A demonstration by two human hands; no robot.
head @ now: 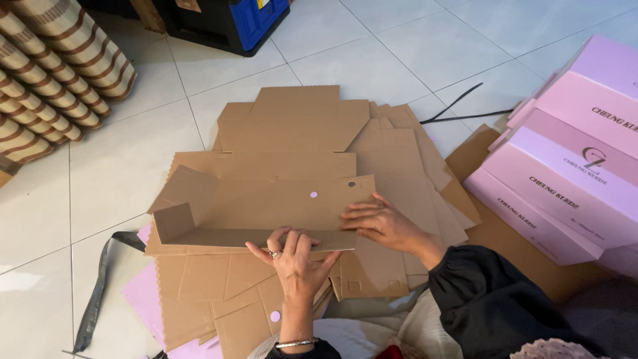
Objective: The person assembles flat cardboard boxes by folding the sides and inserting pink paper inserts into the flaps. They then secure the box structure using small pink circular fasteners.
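A flat brown cardboard box blank (266, 199), with small round holes, is partly folded up on top of a pile of similar blanks (312, 126) on the floor. My left hand (296, 256), with a ring and a bracelet, grips the blank's near folded edge from below. My right hand (382, 223) presses flat on the blank's right end, fingers spread. A short side flap (174, 221) stands up at the blank's left end.
Assembled pink boxes (571, 166) are stacked at the right. Striped rolled bundles (46, 66) lie at the top left, a dark and blue crate (232, 20) at the top. Black straps (100, 286) lie on the white tiled floor. More blanks with pink undersides (143, 292) lie near me.
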